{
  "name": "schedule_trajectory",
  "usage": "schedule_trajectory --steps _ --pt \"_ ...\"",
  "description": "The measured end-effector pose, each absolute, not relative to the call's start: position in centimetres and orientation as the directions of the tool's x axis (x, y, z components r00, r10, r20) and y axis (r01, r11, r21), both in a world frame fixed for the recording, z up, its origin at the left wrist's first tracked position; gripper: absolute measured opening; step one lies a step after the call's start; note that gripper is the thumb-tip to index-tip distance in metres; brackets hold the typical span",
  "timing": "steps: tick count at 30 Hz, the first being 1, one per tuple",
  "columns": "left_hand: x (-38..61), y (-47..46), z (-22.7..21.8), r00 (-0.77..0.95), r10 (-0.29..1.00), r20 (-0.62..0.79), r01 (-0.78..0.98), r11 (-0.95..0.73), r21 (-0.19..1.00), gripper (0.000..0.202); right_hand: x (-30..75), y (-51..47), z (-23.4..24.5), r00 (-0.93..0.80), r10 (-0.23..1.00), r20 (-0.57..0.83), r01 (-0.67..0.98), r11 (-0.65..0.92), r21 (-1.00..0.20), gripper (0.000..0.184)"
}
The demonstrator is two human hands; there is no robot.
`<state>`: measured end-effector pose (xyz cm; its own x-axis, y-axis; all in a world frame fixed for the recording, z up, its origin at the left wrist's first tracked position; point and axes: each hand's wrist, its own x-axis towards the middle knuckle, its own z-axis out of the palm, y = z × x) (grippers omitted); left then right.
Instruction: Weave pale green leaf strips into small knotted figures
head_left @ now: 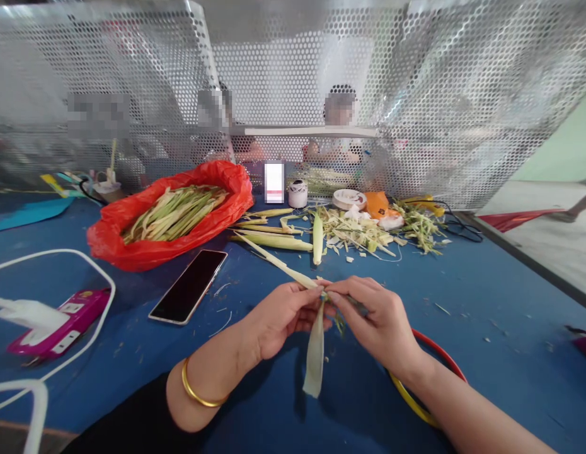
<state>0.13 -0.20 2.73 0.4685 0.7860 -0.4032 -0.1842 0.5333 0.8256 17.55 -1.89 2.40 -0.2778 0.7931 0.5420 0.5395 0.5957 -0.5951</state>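
Spread over the blue worktop (132,378), from far left: a white plug (35,315) set in a magenta power strip (80,320); next, a red plastic bag (146,255), gaping around a bundle of husk strips (179,211), with a dark-screened phone (188,287) lying just in front. Toward the middle, above a gold bangle (193,388), the left hand (288,312), partly curled, thumb and forefinger closed on a pale husk strip (314,359), one length slanting up and leftward, another dangling below the fingertips; cannot tell whether one piece or two. Farther back, a heap of husk scraps (354,233) beside an orange packet (377,205). Meeting the left at the fingertips, the right hand (380,315), arched, thumb and fingers pinched on the same strip, exact contact hidden. At right, passing beneath the forearm, a red-and-yellow loop (442,350).
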Motion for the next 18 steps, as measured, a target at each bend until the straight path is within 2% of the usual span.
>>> schedule_trajectory --steps 4,6,8,10,13,15,16,18 --pt "0.2 -0.1 2.9 0.402 0.798 -0.449 -0.3 0.578 0.759 0.022 17.6 -2.0 2.7 -0.326 0.766 0.554 0.541 0.631 -0.556 0.02" --pt "0.2 -0.1 3.2 0.381 0.818 -0.43 -0.26 0.541 0.799 0.022 17.7 -1.8 2.8 -0.305 0.779 0.548 0.552 0.613 -0.565 0.023" --pt "0.2 -0.3 3.4 0.372 0.854 -0.362 -0.11 0.428 0.897 0.021 18.0 -1.6 2.7 -0.213 0.814 0.54 0.588 0.548 -0.595 0.02" --pt "0.4 -0.8 3.4 0.428 0.858 -0.284 0.114 0.26 0.959 0.019 18.1 -1.4 2.6 -0.143 0.85 0.507 0.579 0.487 -0.654 0.016" --pt "0.8 -1.6 3.2 0.567 0.771 -0.289 0.341 0.099 0.935 0.016 17.9 -1.4 2.5 -0.268 0.881 0.39 0.456 0.473 -0.754 0.017" --pt "1.2 -1.9 2.9 0.612 0.702 -0.365 0.382 0.142 0.913 0.016 17.5 -1.6 2.5 -0.368 0.873 0.32 0.388 0.457 -0.801 0.011" --pt "1.3 -2.0 2.8 0.626 0.665 -0.408 0.385 0.192 0.903 0.015 17.3 -1.8 2.4 -0.374 0.873 0.314 0.38 0.453 -0.806 0.014" --pt "1.5 -1.9 2.6 0.629 0.619 -0.471 0.339 0.328 0.882 0.019 17.1 -2.1 2.4 -0.323 0.866 0.381 0.4 0.49 -0.775 0.02"
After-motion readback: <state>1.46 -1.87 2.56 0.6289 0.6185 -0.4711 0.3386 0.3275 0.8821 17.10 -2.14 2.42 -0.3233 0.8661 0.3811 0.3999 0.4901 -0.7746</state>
